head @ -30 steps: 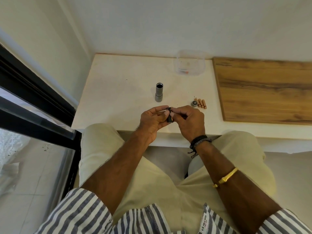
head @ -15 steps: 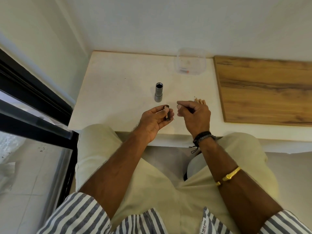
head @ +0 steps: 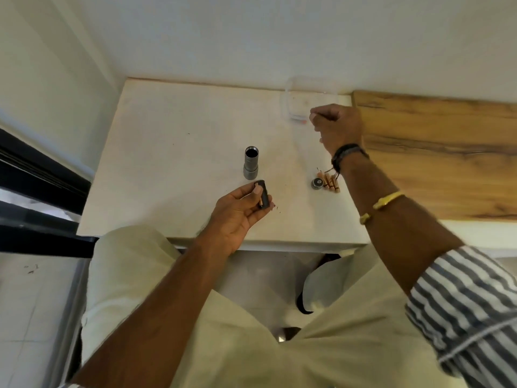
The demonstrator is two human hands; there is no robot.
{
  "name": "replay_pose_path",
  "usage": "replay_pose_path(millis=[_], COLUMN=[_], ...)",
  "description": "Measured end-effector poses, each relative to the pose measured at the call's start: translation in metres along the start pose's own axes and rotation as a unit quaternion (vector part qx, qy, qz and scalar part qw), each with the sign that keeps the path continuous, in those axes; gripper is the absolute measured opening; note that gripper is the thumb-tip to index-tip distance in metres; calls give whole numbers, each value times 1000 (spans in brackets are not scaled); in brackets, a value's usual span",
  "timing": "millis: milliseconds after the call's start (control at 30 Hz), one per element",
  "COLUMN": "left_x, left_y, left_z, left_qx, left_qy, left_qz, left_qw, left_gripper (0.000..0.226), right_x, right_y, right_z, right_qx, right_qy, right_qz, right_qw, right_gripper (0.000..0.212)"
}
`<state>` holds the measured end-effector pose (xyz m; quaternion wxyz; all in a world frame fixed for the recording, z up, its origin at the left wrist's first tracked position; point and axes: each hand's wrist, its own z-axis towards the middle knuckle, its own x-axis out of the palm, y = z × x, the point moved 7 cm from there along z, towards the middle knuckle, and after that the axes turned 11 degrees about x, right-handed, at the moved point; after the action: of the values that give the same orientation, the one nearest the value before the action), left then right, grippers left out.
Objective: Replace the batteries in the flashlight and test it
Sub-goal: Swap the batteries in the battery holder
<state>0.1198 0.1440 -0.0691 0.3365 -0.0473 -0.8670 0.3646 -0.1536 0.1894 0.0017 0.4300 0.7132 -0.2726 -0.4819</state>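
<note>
My left hand (head: pixel 237 211) holds a black battery holder (head: pixel 263 195) upright above the front of the white table (head: pixel 167 152). The grey flashlight body (head: pixel 251 163) stands on the table just beyond it, open end up. Its round tail cap (head: pixel 317 182) lies to the right, beside a few copper-coloured batteries (head: pixel 332 184). My right hand (head: pixel 337 126) is stretched out to the back of the table at a clear plastic container (head: pixel 296 107), fingers curled shut. Whatever may be inside the fist is hidden.
A wooden board (head: pixel 436 152) covers the right part of the surface. A wall runs along the back and a dark window frame (head: pixel 36 175) along the left. My knees in beige trousers are under the table's front edge.
My hands were together on the battery holder, then parted. The right hand has moved away to the far right, up to the clear container. The left hand still holds the holder.
</note>
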Motion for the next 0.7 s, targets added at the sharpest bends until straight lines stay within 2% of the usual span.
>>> replay_pose_path(millis=[167, 400, 567, 700], left_x=[-5, -7, -6, -3], left_y=[-2, -4, -8, -9], left_z=[6, 10, 11, 9], left_qx=[-3, -1, 1, 1], left_qy=[21, 30, 26, 29], left_qz=[18, 19, 9, 3], left_qw=[1000, 999, 1000, 1000], left_gripper=[29, 28, 28, 27], right_x=[22, 66, 75, 69], right_y=[30, 35, 29, 36], right_z=[47, 86, 96, 83], right_qx=[-78, -44, -31, -39], right_qy=[8, 115, 114, 104], right_qz=[-188, -398, -424, -389], right_qw=[979, 909, 898, 914], right_gripper=[15, 15, 25, 18])
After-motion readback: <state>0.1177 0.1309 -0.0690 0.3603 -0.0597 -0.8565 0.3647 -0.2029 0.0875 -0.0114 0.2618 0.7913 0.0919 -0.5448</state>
